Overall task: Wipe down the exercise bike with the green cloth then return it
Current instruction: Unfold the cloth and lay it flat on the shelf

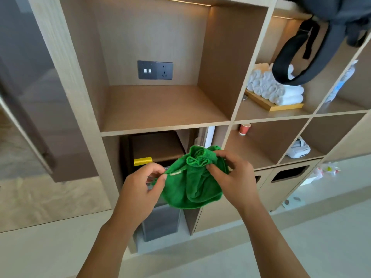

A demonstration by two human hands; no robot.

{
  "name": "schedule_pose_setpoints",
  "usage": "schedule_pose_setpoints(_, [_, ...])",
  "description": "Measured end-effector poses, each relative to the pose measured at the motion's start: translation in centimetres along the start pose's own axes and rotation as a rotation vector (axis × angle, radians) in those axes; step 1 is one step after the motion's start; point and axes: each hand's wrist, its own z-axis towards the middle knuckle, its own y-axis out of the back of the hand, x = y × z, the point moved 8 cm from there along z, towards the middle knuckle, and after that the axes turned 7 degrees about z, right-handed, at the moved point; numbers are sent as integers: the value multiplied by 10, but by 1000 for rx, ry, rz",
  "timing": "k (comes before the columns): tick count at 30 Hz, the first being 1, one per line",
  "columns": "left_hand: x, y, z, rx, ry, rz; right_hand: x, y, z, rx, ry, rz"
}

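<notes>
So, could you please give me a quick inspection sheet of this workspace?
Surface: wooden shelf unit, large upper cubby bare, wall socket at back.
Job's things: green cloth held bunched in front of the shelves; exercise bike not in view.
Clutter: rolled white towels on a tray, paper cup, black bag strap hanging down.
Grips: left hand pinches the cloth's edge; right hand grips its gathered top.
Cables: nothing seen.
Surroundings: pale floor.

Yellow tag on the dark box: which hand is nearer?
Left. The left hand pinches the green cloth just below and right of the yellow tag. The right hand grips the cloth's bunched top further right, the cloth between them.
</notes>
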Motion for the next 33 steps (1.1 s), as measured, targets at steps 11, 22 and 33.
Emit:
schedule_pose_setpoints(11, [57, 20, 73, -67, -13, -20, -8, -48, 85, 14, 43, -47])
schedule_pose_setpoints(22, [68, 16, 156, -206, 23, 27, -7, -74, 205, 121, 185, 82])
schedule_pose_setpoints(33, [57, 14, 238, -227, 35, 341, -8, -128, 296, 276, 364, -84])
